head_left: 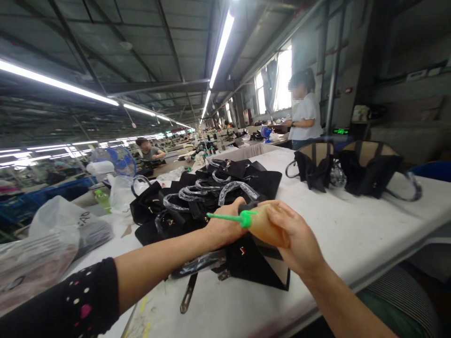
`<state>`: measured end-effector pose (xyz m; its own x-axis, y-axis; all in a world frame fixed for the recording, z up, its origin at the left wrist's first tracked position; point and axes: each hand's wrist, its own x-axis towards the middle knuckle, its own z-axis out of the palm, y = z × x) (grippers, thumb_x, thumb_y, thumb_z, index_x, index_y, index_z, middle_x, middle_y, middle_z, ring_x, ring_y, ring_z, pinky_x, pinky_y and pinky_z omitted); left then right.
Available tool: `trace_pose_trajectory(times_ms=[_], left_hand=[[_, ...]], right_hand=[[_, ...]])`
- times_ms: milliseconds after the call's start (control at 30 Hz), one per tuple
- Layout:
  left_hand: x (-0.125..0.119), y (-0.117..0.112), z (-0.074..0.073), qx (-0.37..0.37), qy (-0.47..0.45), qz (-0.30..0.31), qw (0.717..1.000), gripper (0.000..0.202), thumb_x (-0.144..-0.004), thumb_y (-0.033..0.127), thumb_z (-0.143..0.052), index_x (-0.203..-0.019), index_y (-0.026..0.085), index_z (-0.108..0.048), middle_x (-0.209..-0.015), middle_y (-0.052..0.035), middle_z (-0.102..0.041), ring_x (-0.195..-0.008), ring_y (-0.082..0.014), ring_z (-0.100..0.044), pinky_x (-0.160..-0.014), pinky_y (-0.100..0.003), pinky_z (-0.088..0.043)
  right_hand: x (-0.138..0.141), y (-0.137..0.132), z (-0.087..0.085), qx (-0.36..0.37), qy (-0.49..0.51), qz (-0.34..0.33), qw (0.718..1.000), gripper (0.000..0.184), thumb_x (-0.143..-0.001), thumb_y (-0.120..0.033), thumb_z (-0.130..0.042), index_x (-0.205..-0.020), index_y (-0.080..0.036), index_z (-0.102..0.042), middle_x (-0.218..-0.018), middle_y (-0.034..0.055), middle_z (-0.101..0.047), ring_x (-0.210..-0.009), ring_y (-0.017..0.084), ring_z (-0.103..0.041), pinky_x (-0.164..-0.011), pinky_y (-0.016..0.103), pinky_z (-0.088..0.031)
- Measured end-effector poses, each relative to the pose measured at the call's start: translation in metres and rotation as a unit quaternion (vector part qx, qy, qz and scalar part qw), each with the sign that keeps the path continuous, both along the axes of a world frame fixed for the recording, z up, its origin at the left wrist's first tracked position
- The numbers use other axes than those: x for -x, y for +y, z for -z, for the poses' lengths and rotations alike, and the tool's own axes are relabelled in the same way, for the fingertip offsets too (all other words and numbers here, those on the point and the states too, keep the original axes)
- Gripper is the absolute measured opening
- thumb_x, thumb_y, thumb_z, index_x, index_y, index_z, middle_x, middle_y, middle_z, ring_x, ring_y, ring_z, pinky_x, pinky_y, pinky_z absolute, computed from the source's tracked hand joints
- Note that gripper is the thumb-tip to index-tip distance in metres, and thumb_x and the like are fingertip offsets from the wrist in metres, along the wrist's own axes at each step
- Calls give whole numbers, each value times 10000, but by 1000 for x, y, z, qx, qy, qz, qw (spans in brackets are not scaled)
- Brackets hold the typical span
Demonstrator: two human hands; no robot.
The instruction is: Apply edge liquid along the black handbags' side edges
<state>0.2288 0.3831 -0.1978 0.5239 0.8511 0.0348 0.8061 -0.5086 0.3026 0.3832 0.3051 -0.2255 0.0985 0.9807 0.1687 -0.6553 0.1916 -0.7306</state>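
Note:
My right hand is wrapped round a small amber squeeze bottle whose green nozzle points left. My left hand is closed on part of a black handbag lying flat on the white table, just below the nozzle. Behind both hands lies a pile of black handbags with plastic-wrapped handles.
Two upright black and tan bags stand at the far right of the table. Plastic bags lie at the left, near a blue fan. A person in a white top stands behind; another person sits further back at the left.

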Motion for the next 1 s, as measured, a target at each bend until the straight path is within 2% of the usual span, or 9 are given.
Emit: trace_pose_trajectory(times_ms=[133, 200, 300, 367, 433, 500, 700, 900, 1000], left_hand=[[7, -4, -16, -55, 1, 92, 994, 155, -783, 328, -672, -858, 194, -645, -912, -38, -616, -840, -197, -617, -755, -276, -486], [10, -1, -29, -17, -10, 133, 991, 130, -795, 253, -645, -896, 186, -692, -947, -34, -640, -867, -182, -629, -786, -254, -485], [9, 10, -45, 116, -5, 199, 973, 222, -809, 205, -625, -1002, 175, -730, -898, 9, -706, -856, -158, -651, -788, -213, -478], [3, 19, -43, 202, 11, 239, 950, 258, -815, 206, -626, -1043, 165, -740, -893, 20, -727, -860, -157, -655, -802, -209, -481], [-7, 30, -28, 269, 25, 260, 927, 259, -806, 224, -645, -1033, 160, -753, -912, 12, -739, -861, -166, -656, -809, -223, -494], [-20, 42, -1, 314, 49, 244, 916, 240, -772, 249, -685, -979, 154, -762, -890, 3, -742, -821, -174, -656, -782, -242, -510], [-57, 67, 79, 340, 90, 181, 918, 230, -695, 321, -755, -844, 146, -745, -723, 2, -685, -658, -163, -618, -618, -250, -493], [-76, 74, 125, 338, 129, 188, 913, 407, -701, 516, -763, -879, 151, -770, -742, -5, -668, -649, -152, -597, -613, -253, -468], [-79, 75, 144, 342, 132, 208, 907, 425, -750, 514, -726, -984, 161, -770, -819, -10, -690, -721, -153, -616, -665, -244, -476]], right_hand=[[-46, -26, 20, 56, -2, 57, 997, 384, -657, -489, -857, -895, -206, -751, -918, 94, -712, -862, 320, -679, -762, 445, -589], [-66, -39, 35, 100, 23, 114, 988, 409, -625, -510, -864, -888, -214, -763, -949, 113, -717, -930, 393, -687, -774, 524, -602], [-87, -55, 58, 176, 51, 177, 967, 408, -569, -480, -900, -863, -230, -769, -924, 108, -726, -858, 388, -710, -551, 399, -613], [-92, -64, 71, 212, 55, 191, 957, 445, -532, -477, -915, -873, -228, -775, -850, 102, -720, -730, 330, -708, -412, 288, -533], [-93, -72, 80, 238, 51, 194, 950, 500, -490, -489, -927, -882, -218, -777, -807, 104, -713, -654, 293, -688, -378, 259, -492], [-92, -77, 89, 258, 37, 195, 946, 544, -451, -488, -942, -885, -208, -771, -807, 114, -713, -632, 284, -676, -375, 256, -480], [-100, -92, 127, 220, -57, 238, 944, 557, -518, -462, -951, -949, -188, -726, -796, 71, -687, -525, 176, -562, -344, 216, -413], [-119, -103, 173, 252, -233, 261, 902, 674, -658, -540, -865, -1212, -222, -649, -966, 53, -721, -718, 223, -662, -499, 248, -535], [-125, -104, 183, 241, -344, 282, 863, 619, -664, -570, -812, -1146, -203, -683, -996, 59, -738, -858, 249, -694, -690, 270, -577]])
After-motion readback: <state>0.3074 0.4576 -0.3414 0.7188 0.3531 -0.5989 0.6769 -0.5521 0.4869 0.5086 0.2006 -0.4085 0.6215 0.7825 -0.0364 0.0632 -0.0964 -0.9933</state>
